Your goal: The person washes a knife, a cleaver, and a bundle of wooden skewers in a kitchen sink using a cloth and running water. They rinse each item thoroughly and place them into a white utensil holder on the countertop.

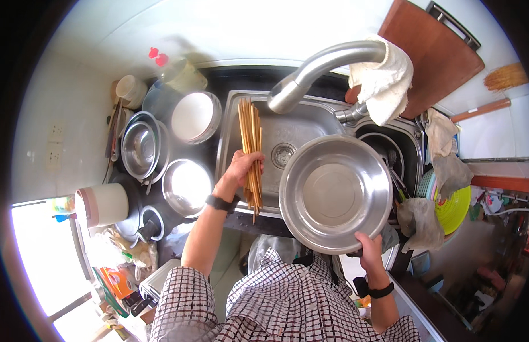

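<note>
My left hand (pixel 244 167) is closed around a bundle of wooden chopsticks (pixel 250 137), held over the left part of a stainless steel sink (pixel 307 122). A wide stainless steel basin (pixel 336 194) is gripped at its lower right rim by my right hand (pixel 369 248), the thumb on top of the rim. The basin hangs tilted over the sink's front right part, its inside facing up, and nothing shows in it. Between the chopsticks and the basin the sink drain (pixel 283 155) is visible. The fingers of my right hand under the rim are hidden.
A curved faucet (pixel 324 64) with a cloth (pixel 382 81) on it arches over the sink. Metal bowls (pixel 140 147), a white bowl (pixel 192 116) and a shiny bowl (pixel 187 188) stand left. A smaller basin (pixel 411 141) holds utensils at right, near a yellow-green colander (pixel 454 209).
</note>
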The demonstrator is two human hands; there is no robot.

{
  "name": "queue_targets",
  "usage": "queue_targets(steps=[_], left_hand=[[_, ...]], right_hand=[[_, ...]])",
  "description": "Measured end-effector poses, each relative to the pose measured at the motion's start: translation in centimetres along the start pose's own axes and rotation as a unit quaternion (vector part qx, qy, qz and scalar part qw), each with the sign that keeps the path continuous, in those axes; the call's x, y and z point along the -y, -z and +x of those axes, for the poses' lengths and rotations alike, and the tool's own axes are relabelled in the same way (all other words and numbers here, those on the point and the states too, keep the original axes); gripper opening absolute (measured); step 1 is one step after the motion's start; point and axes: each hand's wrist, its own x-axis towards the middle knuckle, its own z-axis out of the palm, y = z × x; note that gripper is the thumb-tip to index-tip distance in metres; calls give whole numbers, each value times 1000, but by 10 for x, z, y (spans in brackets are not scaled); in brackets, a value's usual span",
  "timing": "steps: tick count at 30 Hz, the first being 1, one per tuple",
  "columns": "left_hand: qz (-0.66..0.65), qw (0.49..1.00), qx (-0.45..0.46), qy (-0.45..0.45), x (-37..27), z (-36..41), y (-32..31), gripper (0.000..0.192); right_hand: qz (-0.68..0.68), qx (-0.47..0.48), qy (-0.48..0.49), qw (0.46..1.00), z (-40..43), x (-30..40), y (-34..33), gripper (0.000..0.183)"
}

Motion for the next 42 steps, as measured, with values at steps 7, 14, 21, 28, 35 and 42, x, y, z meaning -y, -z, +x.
queue_targets(steps=[7,14,21,28,35,42], left_hand=[[13,995,41,-88,-44,-58,-1,12],[-85,995,30,-40,-42,-66,-8,9],[-180,975,72,104,-1,-34,-10,11],[-255,939,116,198,38,6,-18,8],[-240,933,107,245,57,35,-25,7],[-229,927,96,280,76,53,-29,8]], right_hand=[[-150,51,12,987,48,16,-41,24],[-206,91,-6,974,117,1,-101,26],[-207,80,-42,974,192,-42,-147,28],[-246,59,-63,965,184,-46,-132,33],[-209,-16,37,977,84,2,-62,20],[-261,-19,227,938,3,23,-25,18]])
